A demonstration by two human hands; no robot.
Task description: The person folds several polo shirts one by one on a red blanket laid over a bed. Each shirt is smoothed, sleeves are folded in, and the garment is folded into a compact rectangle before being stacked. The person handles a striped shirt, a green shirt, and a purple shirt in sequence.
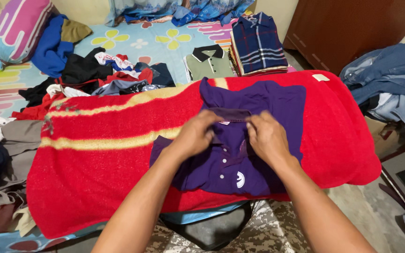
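Observation:
A purple polo shirt [263,100] lies face up on a red blanket [108,164] with yellow stripes, its collar toward the far side. My left hand [195,133] pinches the shirt front just below the collar, at the button placket. My right hand [268,138] grips the other side of the placket, fingers curled into the cloth. White buttons and a small white emblem [240,179] show lower on the shirt.
A stack of folded shirts [258,44] topped by a navy plaid one, and a folded green polo [208,63], lie beyond the blanket. Loose clothes [94,75] are heaped at left. Denim garments [390,79] hang at right. A brown wardrobe [352,28] stands behind.

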